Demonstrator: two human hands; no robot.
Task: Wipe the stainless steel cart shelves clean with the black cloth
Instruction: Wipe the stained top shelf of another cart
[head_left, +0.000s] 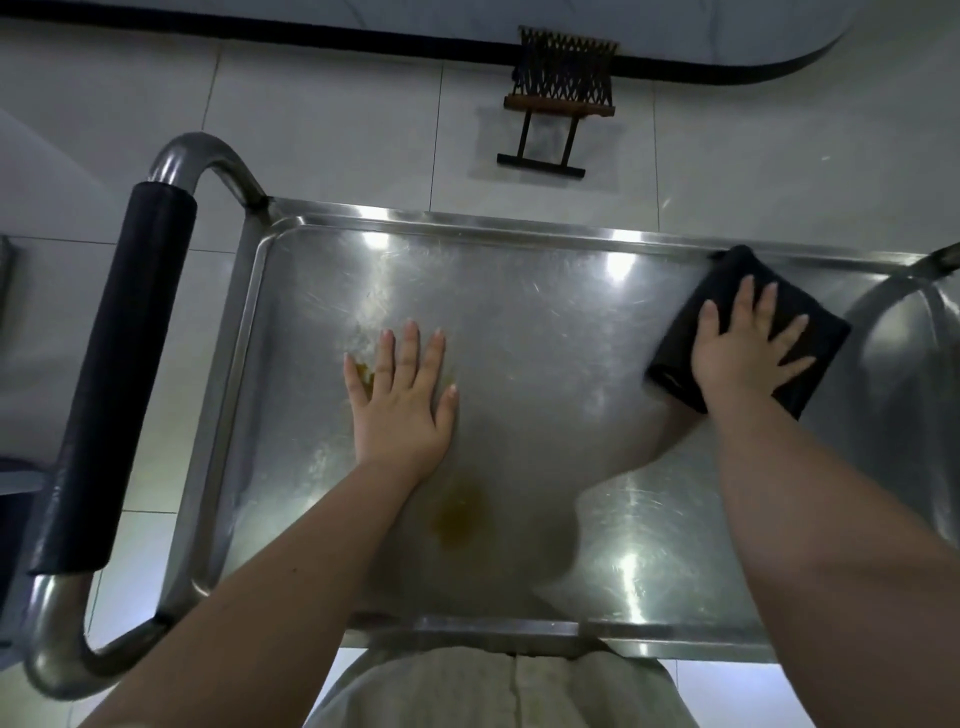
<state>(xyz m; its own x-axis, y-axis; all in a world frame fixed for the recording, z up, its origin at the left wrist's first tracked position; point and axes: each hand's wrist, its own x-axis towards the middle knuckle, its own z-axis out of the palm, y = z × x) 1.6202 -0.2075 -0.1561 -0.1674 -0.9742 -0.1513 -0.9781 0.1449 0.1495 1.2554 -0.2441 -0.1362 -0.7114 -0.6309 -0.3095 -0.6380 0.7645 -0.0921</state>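
l hand (400, 410) beside stain (365, 373), stand (558, 98) beyond

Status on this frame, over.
Right hand flat on black cloth, far right corner of cart shelf. Left hand flat on steel. Yellow stain unwiped beside left forearm.

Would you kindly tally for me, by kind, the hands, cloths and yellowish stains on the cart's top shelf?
Hands: 2, the left hand and the right hand
Black cloth: 1
Yellowish stains: 2, the far stain and the near stain
Total: 5
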